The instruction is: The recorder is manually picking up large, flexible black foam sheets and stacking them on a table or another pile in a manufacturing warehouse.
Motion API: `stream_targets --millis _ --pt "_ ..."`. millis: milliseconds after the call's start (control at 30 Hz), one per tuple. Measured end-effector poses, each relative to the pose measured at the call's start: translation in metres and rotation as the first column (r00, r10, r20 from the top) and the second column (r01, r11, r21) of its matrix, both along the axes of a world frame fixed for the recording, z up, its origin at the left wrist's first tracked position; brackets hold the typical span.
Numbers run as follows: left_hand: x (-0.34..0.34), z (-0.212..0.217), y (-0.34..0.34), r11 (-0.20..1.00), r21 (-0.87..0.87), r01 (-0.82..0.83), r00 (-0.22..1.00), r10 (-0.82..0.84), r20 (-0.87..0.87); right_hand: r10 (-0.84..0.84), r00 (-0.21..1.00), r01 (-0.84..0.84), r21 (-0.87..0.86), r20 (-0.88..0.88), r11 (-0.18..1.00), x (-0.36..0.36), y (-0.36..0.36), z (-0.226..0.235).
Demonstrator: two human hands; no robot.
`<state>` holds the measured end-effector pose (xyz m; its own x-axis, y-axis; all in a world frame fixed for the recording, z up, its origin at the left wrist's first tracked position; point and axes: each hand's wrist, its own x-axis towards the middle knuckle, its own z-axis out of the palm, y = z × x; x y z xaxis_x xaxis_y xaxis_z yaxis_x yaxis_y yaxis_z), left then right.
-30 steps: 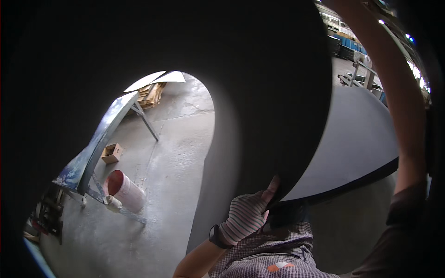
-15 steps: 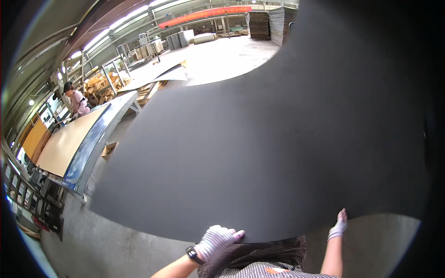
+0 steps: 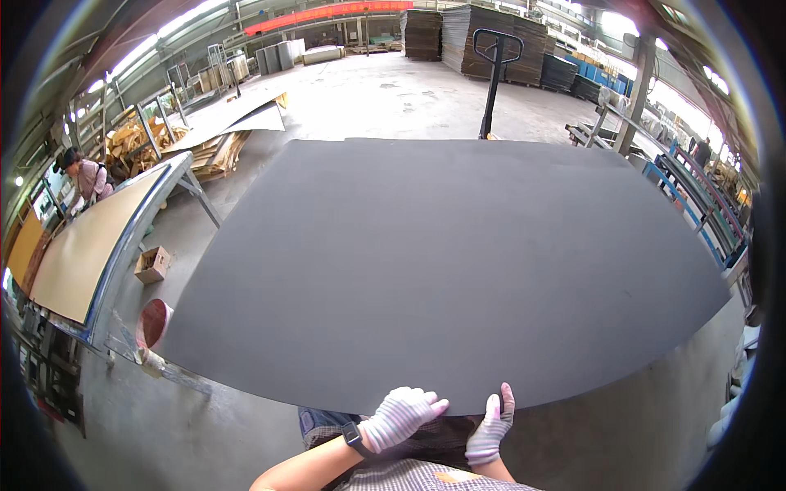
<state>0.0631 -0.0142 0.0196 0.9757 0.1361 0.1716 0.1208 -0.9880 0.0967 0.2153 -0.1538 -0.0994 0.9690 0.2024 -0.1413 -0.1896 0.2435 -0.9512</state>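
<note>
A very large dark grey sheet [image 3: 442,262] lies nearly flat in front of me and fills the middle of the view. My left hand [image 3: 399,417], in a striped knit glove with a dark watch at the wrist, rests on top of the sheet's near edge. My right hand [image 3: 491,427], gloved the same way, grips that near edge just to the right of the left hand, fingers up over it. The two hands are close together at the middle of the edge.
A long metal-framed table with a tan board [image 3: 90,245] stands at the left, a person [image 3: 86,176] behind it. A small cardboard box [image 3: 152,263] and a red-and-white bucket [image 3: 154,323] sit on the concrete floor. A pallet jack handle [image 3: 494,74] rises beyond the sheet. Stacks of boards [image 3: 491,37] stand at the back.
The sheet has swung down from upright over my head to nearly flat. My right hand came down from high on its edge to the near edge beside my left hand.
</note>
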Motion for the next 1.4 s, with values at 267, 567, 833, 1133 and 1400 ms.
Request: stream_targets --millis 267,567,833,1133,1400 --pt "-0.178 0.013 0.077 0.712 0.207 -0.671 0.738 0.667 0.100 -0.152 0.975 0.164 -0.067 0.162 0.984 0.174 -0.060 -0.041" --pt "-0.063 0.009 0.053 0.818 0.151 -0.555 0.815 0.498 0.295 -0.179 0.977 0.206 -0.285 0.118 0.936 0.273 -0.004 0.015" --pt "-0.008 -0.043 0.050 0.929 -0.118 -0.350 0.898 0.369 0.240 0.119 0.979 -0.002 -0.573 0.167 0.819 0.309 0.015 -0.035" --pt "-0.289 -0.139 0.136 -0.087 -0.843 -0.531 -0.502 0.833 0.230 0.162 0.938 0.203 -0.867 0.305 0.455 0.303 -0.008 -0.048" --pt "-0.509 -0.184 0.265 0.195 -0.870 0.452 -0.392 0.920 0.003 -0.008 0.937 0.266 -0.699 0.349 0.664 0.264 -0.138 -0.181"
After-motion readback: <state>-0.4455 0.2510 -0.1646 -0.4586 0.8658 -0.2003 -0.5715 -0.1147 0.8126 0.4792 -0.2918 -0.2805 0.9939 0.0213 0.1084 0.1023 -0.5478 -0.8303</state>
